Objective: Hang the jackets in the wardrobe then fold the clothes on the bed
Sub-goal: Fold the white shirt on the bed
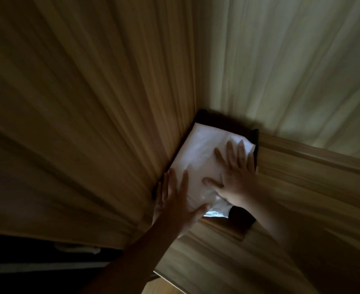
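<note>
The folded white garment [198,149] lies on the dark shelf [227,122] in the wardrobe [90,102]. The left hand [174,198] and right hand [236,179] rest flat on it, grip released. It seems best to press evenly, sliding it toward the shelf's back and tucking the crumpled edge at the shelf's front.

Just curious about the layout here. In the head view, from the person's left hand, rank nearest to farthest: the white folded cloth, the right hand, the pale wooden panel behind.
1. White folded cloth: directly under the left hand, touched.
2. Right hand: just to the right, flat on the same cloth.
3. Pale wooden panel: beyond the cloth, upper right.
</note>
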Tool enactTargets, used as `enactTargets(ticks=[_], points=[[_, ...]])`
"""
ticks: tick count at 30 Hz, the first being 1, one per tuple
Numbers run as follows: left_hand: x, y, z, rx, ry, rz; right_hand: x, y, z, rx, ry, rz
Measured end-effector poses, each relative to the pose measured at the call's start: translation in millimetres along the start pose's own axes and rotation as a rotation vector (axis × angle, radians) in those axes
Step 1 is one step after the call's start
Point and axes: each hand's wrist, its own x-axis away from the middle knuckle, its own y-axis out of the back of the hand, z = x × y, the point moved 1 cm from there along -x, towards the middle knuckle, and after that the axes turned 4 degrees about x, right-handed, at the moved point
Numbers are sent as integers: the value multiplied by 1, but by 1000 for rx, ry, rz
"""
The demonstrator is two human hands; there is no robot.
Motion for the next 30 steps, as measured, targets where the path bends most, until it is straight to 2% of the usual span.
enactTargets(ticks=[8,13,16,18,22,25,30], points=[[-11,-3,3,-5,-34,-3,-7,5,4,2,-19,33],[-3,18,9,100,-52,93,22,23,27,29,-74,4],[23,26,15,111,-105,83,65,26,42,-14,-7,90],[46,27,20,40,-103,170,90,30,43,-32,21,124],[90,38,30,100,-66,257,131,58,48,-116,40,159],[119,55,35,104,-94,307,165,90,59,-218,10,288],[172,90,51,102,-149,391,221,126,93,-181,28,416]])
